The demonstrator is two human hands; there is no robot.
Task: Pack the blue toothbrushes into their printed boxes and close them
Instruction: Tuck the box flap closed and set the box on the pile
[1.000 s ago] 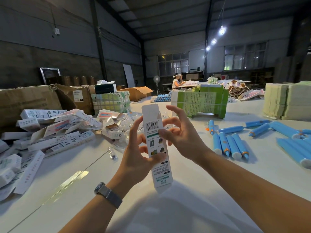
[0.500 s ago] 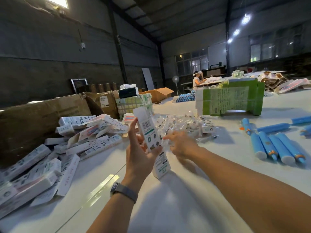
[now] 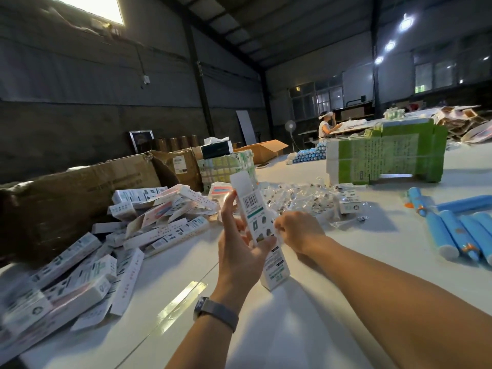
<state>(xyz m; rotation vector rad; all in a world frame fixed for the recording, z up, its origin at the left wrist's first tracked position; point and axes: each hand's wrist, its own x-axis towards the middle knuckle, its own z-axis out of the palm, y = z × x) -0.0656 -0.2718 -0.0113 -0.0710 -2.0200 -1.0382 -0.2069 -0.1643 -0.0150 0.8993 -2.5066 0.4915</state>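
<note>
Printed box, slim white cardboard, held by left hand.

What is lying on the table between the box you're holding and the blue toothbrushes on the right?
The head view shows a heap of clear plastic wrappers behind the held box, then bare white table up to the blue toothbrushes.

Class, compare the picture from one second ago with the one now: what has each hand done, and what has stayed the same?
The right hand let go of the printed box and dropped toward the clear packets, fingers now curled beside the box. The left hand holds the box upright as before, top flap open. The camera swung left. The blue toothbrushes lie unmoved on the table.
</note>
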